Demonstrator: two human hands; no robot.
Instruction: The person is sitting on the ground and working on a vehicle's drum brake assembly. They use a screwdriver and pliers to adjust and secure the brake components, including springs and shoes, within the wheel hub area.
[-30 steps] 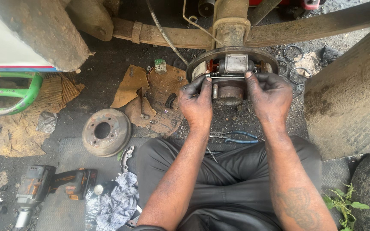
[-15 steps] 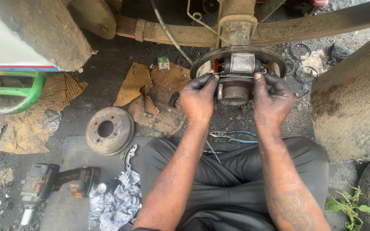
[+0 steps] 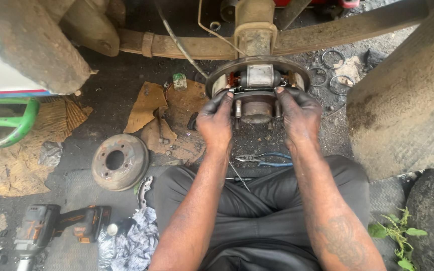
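Both hands on the brake assy (image 3: 257, 93) under the axle — left hand (image 3: 217, 120) and right hand (image 3: 300, 118) each w/ greasy fingertips pinched on the thin spring bar across the hub. Risk: slick fingers slip, spring snaps off & flies. Pliers (image 3: 267, 159) lie near on the ground — brake drum (image 3: 120, 161) well left.

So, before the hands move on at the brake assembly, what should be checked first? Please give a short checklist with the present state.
1. Left hand on the brake assembly, fingers at its left side: ok.
2. Right hand on its right side: ok.
3. Pliers lying on the ground just in front of the knees: ok.
4. Brake drum off and lying apart to the left: ok.
5. Springs seated behind the fingers: cannot tell, hidden.
6. Power tool lying near the left knee: ok.
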